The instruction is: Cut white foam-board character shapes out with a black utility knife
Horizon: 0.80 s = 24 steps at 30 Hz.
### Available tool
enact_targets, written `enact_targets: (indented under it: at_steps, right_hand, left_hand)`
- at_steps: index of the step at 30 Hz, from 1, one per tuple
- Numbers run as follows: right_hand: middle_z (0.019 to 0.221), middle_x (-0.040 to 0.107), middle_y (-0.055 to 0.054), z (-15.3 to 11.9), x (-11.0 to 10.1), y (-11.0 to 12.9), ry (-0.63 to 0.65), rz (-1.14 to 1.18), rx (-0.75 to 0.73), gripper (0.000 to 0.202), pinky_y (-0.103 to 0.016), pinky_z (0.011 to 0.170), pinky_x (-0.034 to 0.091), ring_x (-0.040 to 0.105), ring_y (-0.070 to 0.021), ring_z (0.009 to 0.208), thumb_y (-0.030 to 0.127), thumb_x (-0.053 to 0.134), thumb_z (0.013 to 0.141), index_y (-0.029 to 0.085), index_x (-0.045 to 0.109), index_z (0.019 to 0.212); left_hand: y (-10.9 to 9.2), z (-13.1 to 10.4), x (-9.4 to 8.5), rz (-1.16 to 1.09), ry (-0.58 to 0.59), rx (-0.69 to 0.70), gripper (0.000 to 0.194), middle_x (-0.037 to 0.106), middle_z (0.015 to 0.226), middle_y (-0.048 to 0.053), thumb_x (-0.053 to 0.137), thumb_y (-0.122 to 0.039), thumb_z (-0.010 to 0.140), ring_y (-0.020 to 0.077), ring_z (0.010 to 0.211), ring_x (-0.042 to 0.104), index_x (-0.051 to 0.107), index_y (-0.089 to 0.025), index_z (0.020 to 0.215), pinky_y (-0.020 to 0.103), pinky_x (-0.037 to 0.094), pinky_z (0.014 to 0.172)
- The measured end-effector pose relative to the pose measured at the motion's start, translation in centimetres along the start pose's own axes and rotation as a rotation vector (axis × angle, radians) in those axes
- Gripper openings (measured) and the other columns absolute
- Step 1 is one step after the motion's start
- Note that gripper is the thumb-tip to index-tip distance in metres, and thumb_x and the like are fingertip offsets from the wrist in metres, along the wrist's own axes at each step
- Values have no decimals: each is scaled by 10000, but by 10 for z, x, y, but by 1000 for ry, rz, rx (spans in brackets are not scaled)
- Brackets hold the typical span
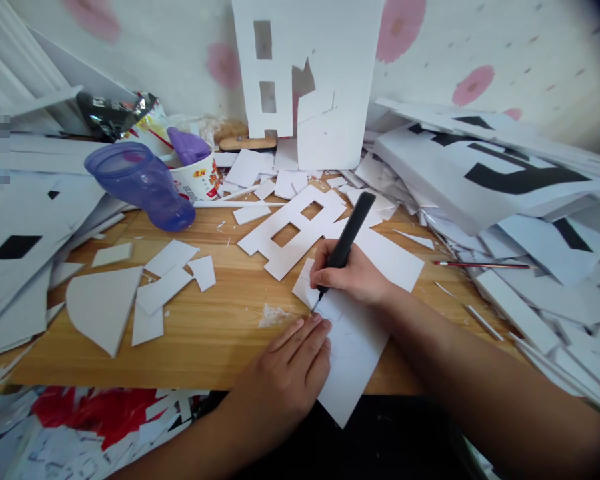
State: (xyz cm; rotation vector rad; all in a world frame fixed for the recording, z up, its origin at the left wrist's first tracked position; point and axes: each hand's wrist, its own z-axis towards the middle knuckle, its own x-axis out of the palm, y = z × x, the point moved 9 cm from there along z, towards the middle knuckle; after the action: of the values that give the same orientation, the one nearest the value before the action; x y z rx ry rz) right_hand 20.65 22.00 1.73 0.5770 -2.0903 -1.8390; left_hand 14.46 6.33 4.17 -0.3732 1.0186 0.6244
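My right hand [347, 272] is closed around a black pen-like cutter [350, 233], whose thin tip points down at a white board [356, 353] with faint lines on it. Flat on the board's left edge lies my left hand [293, 360], its fingers stretched out close to the tip. Behind my right hand rests a white cut-out piece [295, 230] with rectangular holes. A larger white panel [337, 87] with window-like openings stands upright at the back.
White scraps [165, 290] and a curved piece [105, 307] lie on the wooden table [205, 360] at left. A purple translucent cup [140, 183] leans by a paper tub [199, 179]. Stacked boards [480, 173] and a pencil [485, 265] are at right.
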Motion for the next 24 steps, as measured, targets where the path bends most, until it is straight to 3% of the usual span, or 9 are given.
enact_targets:
  at_steps: [12,20,24]
  right_hand:
    - [598,618,31,7,8,13,92,-92,-108,177,-253,513,455,571,-129,567,184,706,610,188,534,654]
    - [615,609,30,10,-1,15,53,-145,-182,160,-247,526,438,557,-126,584,183,706,633,186,547,658]
    - [589,640,24,11,-4,8,36,-9,-163,176,-238,499,446,568,-124,546,182,729,613,185,557,651]
  left_hand:
    - [-1,-1,2,-6,6,13,315,668,1217,186,375,-54,918,303,1185,605,650,-46,1071,423,560,966]
    - [-1,1,1,-8,14,14,319,663,1220,195,383,-40,904,319,1184,601,652,-38,1076,432,562,958]
    - [-2,-1,1,-11,15,17,317,658,1230,194,393,-45,893,325,1191,595,653,-39,1074,436,556,966]
